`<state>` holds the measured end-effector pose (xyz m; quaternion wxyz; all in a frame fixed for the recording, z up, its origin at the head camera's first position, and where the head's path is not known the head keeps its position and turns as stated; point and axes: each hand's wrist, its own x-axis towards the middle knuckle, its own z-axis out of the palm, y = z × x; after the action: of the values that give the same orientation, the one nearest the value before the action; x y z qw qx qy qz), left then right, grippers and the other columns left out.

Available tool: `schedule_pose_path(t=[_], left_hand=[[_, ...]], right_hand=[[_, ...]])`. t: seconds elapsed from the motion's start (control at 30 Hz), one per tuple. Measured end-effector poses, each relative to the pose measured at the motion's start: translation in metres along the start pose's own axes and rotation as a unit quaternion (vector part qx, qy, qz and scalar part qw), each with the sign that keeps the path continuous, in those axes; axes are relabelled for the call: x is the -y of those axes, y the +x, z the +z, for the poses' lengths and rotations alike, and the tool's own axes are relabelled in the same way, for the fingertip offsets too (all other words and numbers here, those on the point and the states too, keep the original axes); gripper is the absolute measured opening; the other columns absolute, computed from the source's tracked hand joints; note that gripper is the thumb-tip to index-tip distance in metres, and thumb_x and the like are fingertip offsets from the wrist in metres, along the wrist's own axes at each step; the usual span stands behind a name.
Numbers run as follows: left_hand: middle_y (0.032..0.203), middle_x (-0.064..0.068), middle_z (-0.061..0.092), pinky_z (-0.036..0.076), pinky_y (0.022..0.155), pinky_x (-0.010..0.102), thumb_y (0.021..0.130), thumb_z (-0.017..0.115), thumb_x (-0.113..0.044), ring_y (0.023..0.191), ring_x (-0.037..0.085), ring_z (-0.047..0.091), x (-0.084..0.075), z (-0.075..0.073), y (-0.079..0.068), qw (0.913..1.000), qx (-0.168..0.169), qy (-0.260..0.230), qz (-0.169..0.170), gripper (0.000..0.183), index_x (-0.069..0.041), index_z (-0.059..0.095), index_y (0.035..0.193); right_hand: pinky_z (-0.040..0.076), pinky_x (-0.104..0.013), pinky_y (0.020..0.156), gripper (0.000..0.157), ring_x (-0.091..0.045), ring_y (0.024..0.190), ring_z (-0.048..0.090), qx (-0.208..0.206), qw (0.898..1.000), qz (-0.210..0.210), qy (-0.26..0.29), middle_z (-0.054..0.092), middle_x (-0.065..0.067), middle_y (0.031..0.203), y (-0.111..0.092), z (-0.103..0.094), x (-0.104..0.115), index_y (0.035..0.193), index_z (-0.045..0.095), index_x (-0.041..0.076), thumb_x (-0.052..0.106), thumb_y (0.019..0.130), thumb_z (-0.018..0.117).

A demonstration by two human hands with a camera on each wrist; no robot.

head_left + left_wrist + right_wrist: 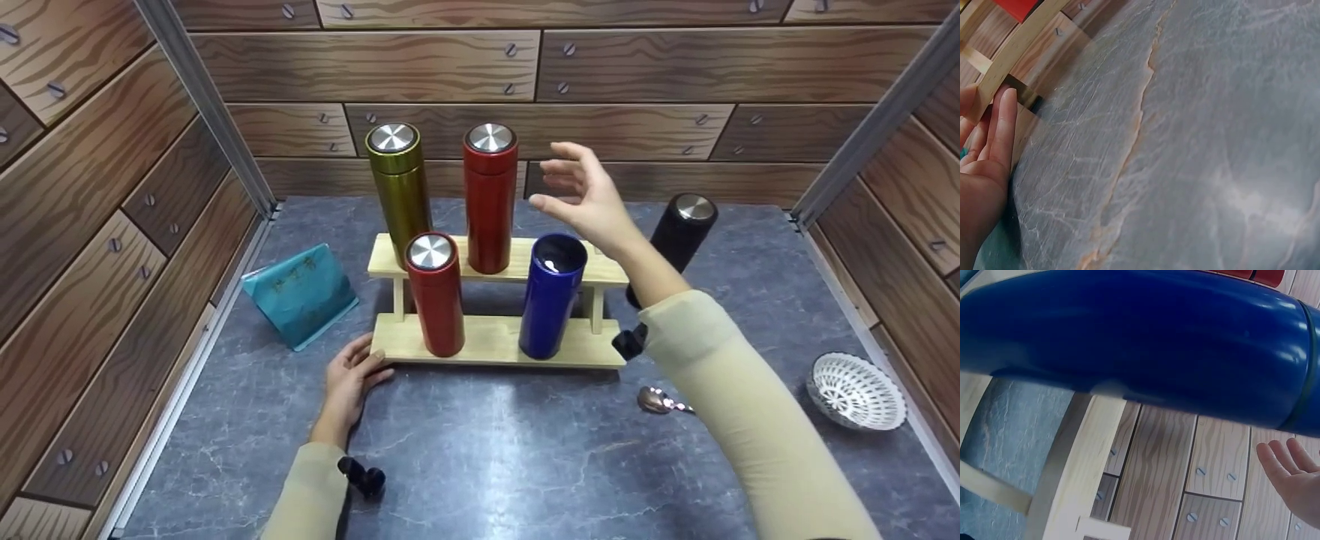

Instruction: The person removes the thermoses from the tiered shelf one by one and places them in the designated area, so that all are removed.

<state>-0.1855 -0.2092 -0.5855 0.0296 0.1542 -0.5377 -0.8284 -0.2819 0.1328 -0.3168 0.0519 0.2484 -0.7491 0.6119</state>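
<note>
Fingers (pixel 574 151) wide from thumb (pixel 556 208), right hand (pixel 591 192) holds nothing; left hand (pixel 349 379) pinches 1 rack (pixel 491 339) at 8 o'clock; 5 bottles (pixel 490 206) seemingly point up.

Front bottles (pixel 553 300) leave a gap — upper shelf (pixel 606 270) behind.

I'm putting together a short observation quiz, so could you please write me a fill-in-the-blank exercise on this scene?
1. The wooden stand holds ____ bottles in all.
2. The left hand grips the left end of the stand's ____ tier.
3. The blue bottle shares its tier with a ____ bottle.
4. The raised right hand holds ____.

Missing words: four; lower; red; nothing.
</note>
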Motion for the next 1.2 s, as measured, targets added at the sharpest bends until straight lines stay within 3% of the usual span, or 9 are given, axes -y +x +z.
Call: schedule_pose_path(t=[0.17,0.3,0.67,0.93,1.2], left_hand=[[0.117,0.018,0.054,0.057,0.072,0.041,0.081,0.068,0.001,0.083,0.025,0.064,0.001,0.000,0.000,1.0000,0.001,-0.003,0.002,0.050,-0.001,0.051,0.128],[0.116,0.018,0.054,0.057,0.072,0.041,0.082,0.068,0.001,0.083,0.026,0.065,0.001,-0.001,0.000,1.0000,0.002,-0.004,0.004,0.050,0.000,0.050,0.128],[0.115,0.017,0.055,0.057,0.070,0.040,0.082,0.067,0.003,0.081,0.025,0.064,-0.001,-0.002,0.002,1.0000,0.002,-0.006,0.004,0.050,0.002,0.049,0.128],[0.114,0.017,0.055,0.058,0.069,0.040,0.082,0.067,0.004,0.081,0.025,0.064,0.000,0.000,0.002,0.9999,0.004,-0.009,0.004,0.050,0.003,0.049,0.128],[0.117,0.017,0.054,0.057,0.071,0.040,0.082,0.067,0.002,0.082,0.024,0.064,0.000,0.000,0.001,1.0000,0.001,-0.004,0.003,0.051,0.002,0.048,0.129]], right_hand=[[0.045,-0.043,0.095,0.072,-0.027,0.117,0.049,0.002,1.000,0.020,-0.015,0.050,-0.015,0.129,0.015,0.007,-0.011,0.137,0.036,0.010,0.015,0.078,0.076],[0.044,-0.042,0.096,0.073,-0.026,0.117,0.048,0.004,0.999,0.029,-0.014,0.050,-0.014,0.130,0.023,0.013,-0.013,0.138,0.035,0.010,0.018,0.078,0.076],[0.046,-0.038,0.094,0.074,-0.030,0.114,0.050,0.030,0.998,0.041,0.048,0.049,-0.019,0.127,0.040,0.028,-0.013,0.137,0.033,0.006,0.009,0.077,0.075],[0.047,-0.036,0.092,0.076,-0.027,0.112,0.051,0.029,0.997,0.062,0.047,0.050,-0.018,0.126,0.049,0.033,-0.013,0.138,0.034,0.009,0.009,0.075,0.077],[0.048,-0.035,0.088,0.076,-0.025,0.106,0.053,0.036,0.997,0.047,0.040,0.054,-0.015,0.120,0.053,0.038,-0.011,0.136,0.037,0.009,0.006,0.072,0.079]])
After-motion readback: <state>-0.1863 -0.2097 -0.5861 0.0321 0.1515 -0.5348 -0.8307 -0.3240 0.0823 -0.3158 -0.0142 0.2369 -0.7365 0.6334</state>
